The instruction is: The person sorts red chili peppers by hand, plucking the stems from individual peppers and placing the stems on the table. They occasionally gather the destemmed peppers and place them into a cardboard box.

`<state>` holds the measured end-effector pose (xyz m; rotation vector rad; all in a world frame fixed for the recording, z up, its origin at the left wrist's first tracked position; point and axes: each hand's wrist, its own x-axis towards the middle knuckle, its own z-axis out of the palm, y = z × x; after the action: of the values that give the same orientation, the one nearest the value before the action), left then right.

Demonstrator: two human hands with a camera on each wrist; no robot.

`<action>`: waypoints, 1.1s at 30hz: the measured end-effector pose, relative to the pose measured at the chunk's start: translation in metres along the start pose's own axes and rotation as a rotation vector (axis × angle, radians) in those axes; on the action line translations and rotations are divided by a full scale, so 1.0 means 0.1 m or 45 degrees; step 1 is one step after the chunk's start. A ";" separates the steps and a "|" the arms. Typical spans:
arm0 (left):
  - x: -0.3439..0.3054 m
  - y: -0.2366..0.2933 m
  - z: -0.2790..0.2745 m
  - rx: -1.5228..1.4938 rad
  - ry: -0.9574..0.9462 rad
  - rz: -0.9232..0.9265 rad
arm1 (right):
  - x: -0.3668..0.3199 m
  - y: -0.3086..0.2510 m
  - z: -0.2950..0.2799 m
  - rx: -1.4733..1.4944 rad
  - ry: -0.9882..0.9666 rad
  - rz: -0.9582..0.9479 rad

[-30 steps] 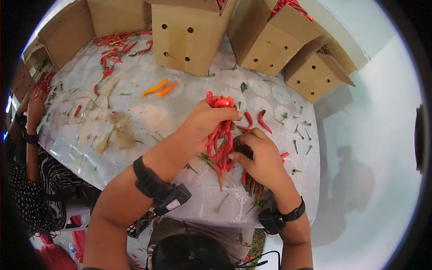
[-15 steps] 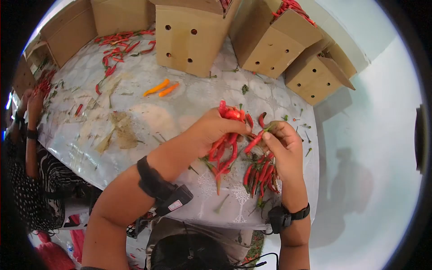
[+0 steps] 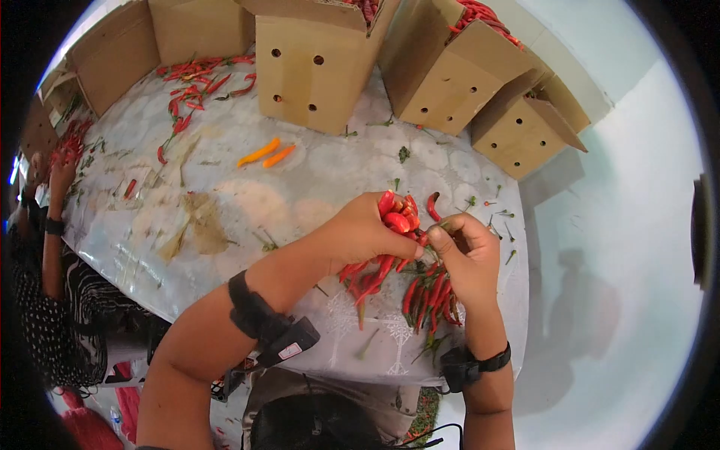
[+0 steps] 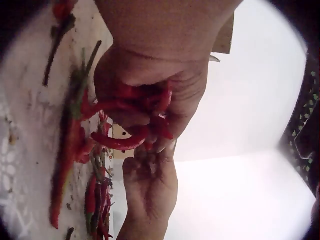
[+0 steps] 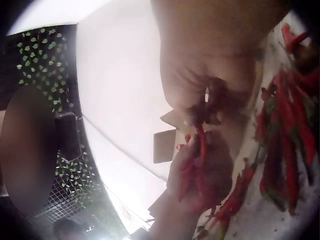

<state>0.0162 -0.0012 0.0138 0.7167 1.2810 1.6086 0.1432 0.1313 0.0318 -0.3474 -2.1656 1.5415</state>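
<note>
My left hand [image 3: 364,232] grips a bunch of red chillies [image 3: 399,216], their cut ends poking out above the thumb. In the left wrist view a curved chilli [image 4: 120,142] sticks out below the fingers. Close beside it, my right hand [image 3: 474,262] pinches the end of one slim red chilli [image 5: 202,142] between thumb and fingertips, right at the bunch. Below the right hand lies a heap of red and dark chillies [image 3: 429,300] with green stems. More red chillies [image 3: 367,285] lie on the table under the left hand.
Cardboard boxes [image 3: 307,82] with round holes line the table's far side; one at the right holds red chillies [image 3: 487,19]. Two orange chillies [image 3: 259,152] and scattered green stems [image 3: 405,154] lie on the patterned tablecloth [image 3: 322,172]. Another person's hands [image 3: 60,176] work at the left.
The right hand rose from the heap with a red chilli and brought it to the left hand's bunch. The left hand moved right and slightly down, still gripping its chillies.
</note>
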 end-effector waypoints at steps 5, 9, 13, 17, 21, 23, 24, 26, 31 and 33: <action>-0.03 0.04 0.01 0.130 -0.006 0.015 | 0.00 -0.02 -0.02 0.031 -0.023 0.202; -0.02 0.02 0.01 0.069 -0.090 0.023 | 0.01 0.00 -0.04 0.336 -0.092 0.387; -0.01 0.00 -0.01 -0.066 -0.065 -0.019 | 0.02 -0.02 -0.04 0.613 0.017 0.554; -0.01 0.06 -0.04 -0.259 -0.038 -0.071 | 0.05 0.06 -0.19 0.579 0.095 0.406; -0.04 0.11 -0.09 -0.396 0.006 -0.055 | 0.08 -0.06 -0.40 1.302 0.428 0.014; -0.02 0.10 -0.15 -0.544 -0.001 -0.033 | 0.07 0.02 -0.75 1.541 0.219 -0.247; -0.01 0.08 -0.17 -0.646 0.019 -0.059 | 0.08 0.08 -0.74 1.504 0.256 -0.145; 0.00 0.04 -0.21 -0.837 0.049 -0.124 | 0.08 0.22 -0.70 1.431 0.347 0.050; 0.02 0.05 -0.27 -0.972 0.000 -0.110 | 0.04 0.00 -0.14 0.286 -0.123 -0.042; 0.02 0.04 -0.27 -0.947 0.019 -0.099 | -0.01 -0.10 -0.02 -0.559 -0.380 -0.318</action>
<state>-0.0092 -0.0111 0.0094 0.1851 0.6181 1.8469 0.1457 0.1294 0.0418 0.0257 -2.6604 1.0270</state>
